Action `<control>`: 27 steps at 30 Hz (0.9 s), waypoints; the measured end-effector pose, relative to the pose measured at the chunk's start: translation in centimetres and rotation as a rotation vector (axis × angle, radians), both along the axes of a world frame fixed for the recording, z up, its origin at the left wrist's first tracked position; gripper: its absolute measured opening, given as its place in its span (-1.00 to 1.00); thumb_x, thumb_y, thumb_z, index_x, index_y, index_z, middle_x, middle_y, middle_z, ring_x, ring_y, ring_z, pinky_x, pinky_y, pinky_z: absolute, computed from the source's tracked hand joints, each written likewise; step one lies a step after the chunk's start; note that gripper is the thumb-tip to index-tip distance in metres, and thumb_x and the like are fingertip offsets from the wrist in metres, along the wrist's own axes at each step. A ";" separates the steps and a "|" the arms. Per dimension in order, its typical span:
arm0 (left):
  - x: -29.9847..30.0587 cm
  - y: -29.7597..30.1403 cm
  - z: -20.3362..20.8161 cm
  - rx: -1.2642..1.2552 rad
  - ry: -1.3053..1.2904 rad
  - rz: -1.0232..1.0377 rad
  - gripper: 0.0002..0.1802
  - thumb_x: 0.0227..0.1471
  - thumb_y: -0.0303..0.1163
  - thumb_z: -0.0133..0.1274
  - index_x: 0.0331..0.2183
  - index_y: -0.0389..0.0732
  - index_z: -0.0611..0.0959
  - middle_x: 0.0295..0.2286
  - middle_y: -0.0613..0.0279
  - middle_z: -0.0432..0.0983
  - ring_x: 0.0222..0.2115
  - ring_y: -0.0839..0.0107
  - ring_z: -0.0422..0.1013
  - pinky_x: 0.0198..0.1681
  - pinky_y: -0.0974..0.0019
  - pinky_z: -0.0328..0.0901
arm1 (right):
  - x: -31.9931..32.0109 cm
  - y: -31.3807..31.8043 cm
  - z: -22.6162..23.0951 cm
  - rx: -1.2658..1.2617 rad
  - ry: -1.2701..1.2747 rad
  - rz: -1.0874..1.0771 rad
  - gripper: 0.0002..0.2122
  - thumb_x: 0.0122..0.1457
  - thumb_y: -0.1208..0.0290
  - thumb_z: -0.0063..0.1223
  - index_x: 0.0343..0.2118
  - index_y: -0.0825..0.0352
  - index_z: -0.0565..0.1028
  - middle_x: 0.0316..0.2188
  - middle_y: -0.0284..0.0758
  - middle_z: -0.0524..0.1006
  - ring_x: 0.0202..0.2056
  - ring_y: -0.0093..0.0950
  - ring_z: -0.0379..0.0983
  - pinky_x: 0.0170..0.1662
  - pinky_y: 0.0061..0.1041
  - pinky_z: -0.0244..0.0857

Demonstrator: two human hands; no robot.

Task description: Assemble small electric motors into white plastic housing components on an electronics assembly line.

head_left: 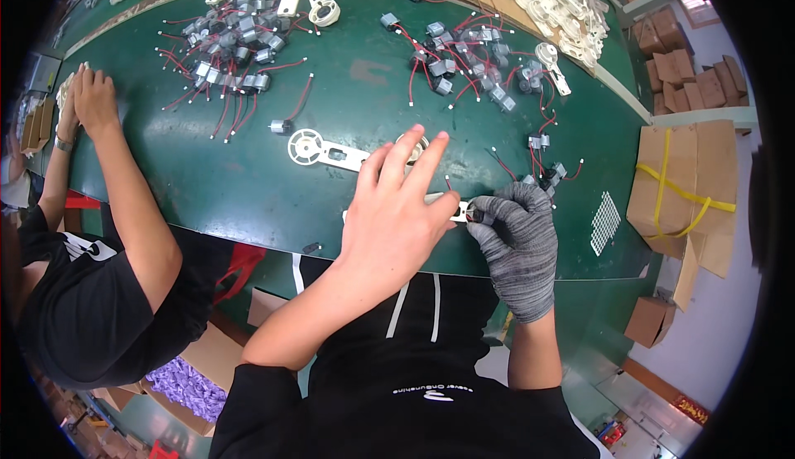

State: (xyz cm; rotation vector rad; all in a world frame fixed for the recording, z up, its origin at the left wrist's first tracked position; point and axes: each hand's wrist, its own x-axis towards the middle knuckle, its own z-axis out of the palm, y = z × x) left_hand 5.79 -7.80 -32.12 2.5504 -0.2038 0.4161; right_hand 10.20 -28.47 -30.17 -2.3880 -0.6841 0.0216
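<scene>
My bare left hand (393, 210) is spread over the green bench, fingers stretched out. Its thumb rests by a white plastic housing (462, 211) that is mostly hidden beneath the palm. In a striped grey glove, my right hand (522, 248) pinches that housing's right end, where a small dark piece shows between the fingers. Just beyond my left hand lies another white housing (335, 154) with a spoked ring at its left end; my fingers partly cover its right side. A single small silver motor (281, 127) with a red lead sits behind it.
Motors with red wires lie in a left pile (236, 41) and a right pile (472, 53). More white housings (559, 3) are heaped on cardboard at the back. A white grid piece (605, 223) and a carton (683, 181) are at right. A co-worker's arm (124, 169) reaches in at left.
</scene>
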 end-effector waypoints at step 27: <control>0.4 1.1 -0.1 -0.236 -0.077 -0.005 -0.62 -0.23 -0.33 0.52 -0.25 -0.06 0.80 0.11 0.29 0.57 0.28 0.00 0.31 0.27 -0.13 0.21 | -0.4 -0.6 -0.6 0.598 0.352 -0.224 -0.34 0.21 0.39 0.43 0.36 0.36 0.40 0.06 -0.24 0.61 -0.17 -0.60 0.59 -0.11 -0.58 0.50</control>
